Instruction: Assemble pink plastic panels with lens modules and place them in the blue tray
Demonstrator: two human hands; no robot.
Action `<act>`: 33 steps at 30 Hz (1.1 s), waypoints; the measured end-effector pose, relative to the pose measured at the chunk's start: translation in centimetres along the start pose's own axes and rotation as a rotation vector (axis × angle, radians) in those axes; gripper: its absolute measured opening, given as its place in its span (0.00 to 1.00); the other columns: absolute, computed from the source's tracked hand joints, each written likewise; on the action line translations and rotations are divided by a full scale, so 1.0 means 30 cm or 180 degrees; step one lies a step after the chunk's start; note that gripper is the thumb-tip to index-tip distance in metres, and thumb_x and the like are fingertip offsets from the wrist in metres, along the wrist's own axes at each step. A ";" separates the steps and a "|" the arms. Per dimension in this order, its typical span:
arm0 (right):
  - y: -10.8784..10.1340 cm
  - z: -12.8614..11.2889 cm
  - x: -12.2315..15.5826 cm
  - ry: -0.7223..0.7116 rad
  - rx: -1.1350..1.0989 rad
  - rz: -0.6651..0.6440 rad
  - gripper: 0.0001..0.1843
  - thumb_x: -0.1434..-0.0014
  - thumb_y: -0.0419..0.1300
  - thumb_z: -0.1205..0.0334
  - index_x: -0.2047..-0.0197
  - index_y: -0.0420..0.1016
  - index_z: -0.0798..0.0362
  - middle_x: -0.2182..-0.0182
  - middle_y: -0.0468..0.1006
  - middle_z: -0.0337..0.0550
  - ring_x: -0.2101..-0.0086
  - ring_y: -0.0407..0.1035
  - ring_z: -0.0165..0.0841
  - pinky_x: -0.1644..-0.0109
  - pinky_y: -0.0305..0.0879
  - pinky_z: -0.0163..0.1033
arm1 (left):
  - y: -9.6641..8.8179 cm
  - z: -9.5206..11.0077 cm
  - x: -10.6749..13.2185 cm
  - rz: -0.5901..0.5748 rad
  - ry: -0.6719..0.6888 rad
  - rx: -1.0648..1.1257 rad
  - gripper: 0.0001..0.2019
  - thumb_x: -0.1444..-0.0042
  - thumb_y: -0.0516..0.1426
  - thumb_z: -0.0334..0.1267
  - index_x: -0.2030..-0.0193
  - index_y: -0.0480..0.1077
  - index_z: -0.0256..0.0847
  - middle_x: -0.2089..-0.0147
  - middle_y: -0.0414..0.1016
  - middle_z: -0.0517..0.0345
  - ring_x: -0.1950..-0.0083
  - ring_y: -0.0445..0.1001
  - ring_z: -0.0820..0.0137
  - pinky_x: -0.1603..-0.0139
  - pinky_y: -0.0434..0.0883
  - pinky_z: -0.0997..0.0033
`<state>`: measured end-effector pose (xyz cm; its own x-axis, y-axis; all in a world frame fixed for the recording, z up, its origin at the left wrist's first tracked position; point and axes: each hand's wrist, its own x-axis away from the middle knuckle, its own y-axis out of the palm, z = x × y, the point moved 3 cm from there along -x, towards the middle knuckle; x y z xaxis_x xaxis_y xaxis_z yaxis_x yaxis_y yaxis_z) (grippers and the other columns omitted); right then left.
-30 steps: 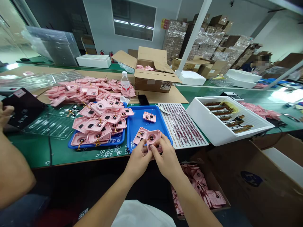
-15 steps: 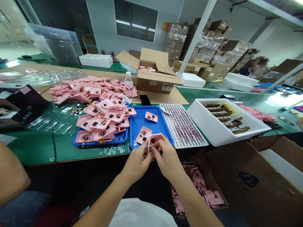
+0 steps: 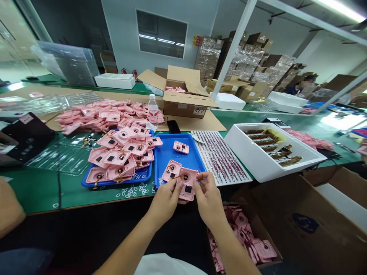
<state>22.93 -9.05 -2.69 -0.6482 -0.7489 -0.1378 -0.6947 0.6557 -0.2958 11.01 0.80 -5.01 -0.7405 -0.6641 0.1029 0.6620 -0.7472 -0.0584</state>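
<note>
On my feed, the left hand (image 3: 169, 195) pinched the left edge of the shell (image 3: 188, 183); the right hand (image 3: 208, 193), half-curled, hold unclear, sat at its right. Between them, its long axis pointed forward.

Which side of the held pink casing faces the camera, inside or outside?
Inside: the recessed pink casing shows a black square and dark round part.

We see a pale blue-grey wall (image 3: 120, 30) with a dark window (image 3: 162, 28), bright light strips (image 3: 147, 37) showing in its pane. To its right we note film-wrapped carton stacks (image 3: 212, 57), a slanting white post (image 3: 235, 51) and a lit ceiling tube (image 3: 341, 9); in the foreground, a green surface (image 3: 37, 194).
</note>
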 end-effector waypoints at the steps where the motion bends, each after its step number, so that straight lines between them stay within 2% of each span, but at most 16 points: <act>1: -0.003 0.009 -0.003 0.0014 0.0021 0.0021 0.09 0.30 0.55 0.51 0.53 0.63 0.46 0.62 0.82 0.43 0.71 0.76 0.35 0.67 0.69 0.38 | 0.002 -0.003 -0.012 0.0013 0.0033 -0.0192 0.23 0.32 0.52 0.59 0.51 0.74 0.41 0.55 0.83 0.49 0.60 0.85 0.59 0.62 0.84 0.62; 4: -0.005 0.049 -0.035 0.0060 0.0095 0.0011 0.11 0.30 0.53 0.50 0.51 0.60 0.46 0.59 0.83 0.45 0.73 0.76 0.34 0.69 0.70 0.38 | 0.001 -0.005 -0.044 0.0029 -0.0014 -0.0554 0.21 0.31 0.51 0.58 0.54 0.72 0.43 0.61 0.82 0.52 0.67 0.85 0.60 0.69 0.80 0.66; 7: -0.013 0.098 -0.128 0.0103 0.0321 0.0032 0.10 0.29 0.51 0.54 0.48 0.59 0.47 0.56 0.83 0.49 0.70 0.79 0.37 0.67 0.72 0.40 | -0.015 0.007 -0.061 0.0034 -0.0067 -0.0791 0.20 0.31 0.50 0.58 0.59 0.72 0.44 0.67 0.81 0.55 0.71 0.82 0.61 0.71 0.76 0.67; 9: -0.021 0.126 -0.220 0.0157 0.0631 0.0128 0.10 0.30 0.50 0.59 0.46 0.61 0.49 0.57 0.83 0.51 0.68 0.79 0.39 0.65 0.72 0.42 | -0.038 0.017 -0.068 0.0216 0.0062 -0.1143 0.20 0.30 0.51 0.58 0.57 0.73 0.45 0.64 0.81 0.55 0.68 0.81 0.62 0.66 0.75 0.65; 11: -0.028 0.145 -0.320 0.0180 0.0972 0.0159 0.12 0.31 0.52 0.64 0.45 0.64 0.51 0.59 0.83 0.51 0.67 0.79 0.40 0.62 0.71 0.43 | -0.067 0.020 -0.077 0.0534 0.0374 -0.1739 0.18 0.31 0.53 0.55 0.50 0.73 0.45 0.58 0.81 0.53 0.60 0.81 0.59 0.58 0.75 0.62; 14: -0.049 0.164 -0.453 0.0108 0.1422 0.0093 0.11 0.30 0.58 0.63 0.46 0.72 0.53 0.57 0.83 0.47 0.60 0.78 0.39 0.52 0.73 0.46 | -0.096 -0.002 -0.108 0.0770 0.0820 -0.2791 0.17 0.33 0.56 0.48 0.44 0.72 0.41 0.50 0.79 0.47 0.48 0.78 0.53 0.49 0.74 0.55; 16: -0.090 0.182 -0.523 0.0130 0.1735 0.0170 0.11 0.29 0.62 0.58 0.48 0.75 0.54 0.52 0.81 0.46 0.54 0.77 0.39 0.46 0.72 0.50 | -0.106 -0.028 -0.135 0.0692 0.0785 -0.3317 0.17 0.34 0.58 0.43 0.42 0.72 0.38 0.47 0.76 0.45 0.45 0.76 0.51 0.48 0.75 0.54; 18: -0.148 0.213 -0.582 0.0273 0.2065 0.0313 0.13 0.28 0.62 0.54 0.49 0.77 0.54 0.50 0.80 0.47 0.50 0.75 0.40 0.43 0.72 0.53 | -0.112 -0.047 -0.160 0.0635 0.0556 -0.3619 0.18 0.35 0.59 0.41 0.40 0.71 0.38 0.47 0.75 0.46 0.45 0.77 0.52 0.53 0.76 0.58; 22: -0.227 0.292 -0.671 0.0633 0.2643 0.0369 0.14 0.29 0.63 0.54 0.47 0.77 0.54 0.47 0.79 0.48 0.49 0.75 0.41 0.43 0.74 0.54 | -0.115 -0.036 -0.199 0.0755 0.0338 -0.3767 0.17 0.33 0.57 0.38 0.39 0.69 0.40 0.45 0.74 0.47 0.46 0.78 0.55 0.64 0.76 0.64; 24: -0.227 0.325 -0.699 0.0716 0.2844 0.0263 0.14 0.29 0.63 0.54 0.47 0.78 0.54 0.47 0.79 0.48 0.50 0.76 0.41 0.44 0.74 0.53 | -0.118 -0.023 -0.219 0.0836 0.0337 -0.3763 0.15 0.32 0.56 0.37 0.40 0.70 0.39 0.44 0.74 0.46 0.45 0.78 0.54 0.61 0.77 0.63; 27: -0.199 0.356 -0.721 0.0727 0.3051 0.0099 0.15 0.29 0.63 0.54 0.44 0.77 0.54 0.45 0.78 0.50 0.47 0.75 0.43 0.42 0.74 0.55 | -0.124 -0.012 -0.240 0.0945 0.0413 -0.3713 0.16 0.31 0.56 0.41 0.40 0.70 0.39 0.42 0.74 0.45 0.43 0.77 0.54 0.55 0.78 0.61; 30: -0.180 0.371 -0.739 0.0719 0.3134 -0.0023 0.19 0.30 0.65 0.55 0.41 0.75 0.55 0.41 0.76 0.53 0.44 0.74 0.45 0.40 0.72 0.57 | -0.123 -0.013 -0.236 0.1073 0.0728 -0.3438 0.17 0.29 0.54 0.46 0.39 0.70 0.39 0.41 0.75 0.46 0.46 0.79 0.55 0.55 0.78 0.62; 33: -0.195 0.376 -0.762 0.0690 0.3004 -0.0211 0.18 0.30 0.65 0.55 0.41 0.75 0.55 0.43 0.77 0.51 0.47 0.76 0.43 0.43 0.75 0.55 | -0.120 -0.013 -0.215 0.1246 0.1056 -0.3054 0.17 0.28 0.53 0.47 0.40 0.71 0.41 0.41 0.76 0.46 0.47 0.80 0.56 0.53 0.78 0.62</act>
<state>45.33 3.13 -8.47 -0.7258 -0.6856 0.0556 -0.2569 0.1953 -0.9465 13.35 7.76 -5.86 -0.5875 -0.7265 -0.3565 0.5994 -0.0948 -0.7948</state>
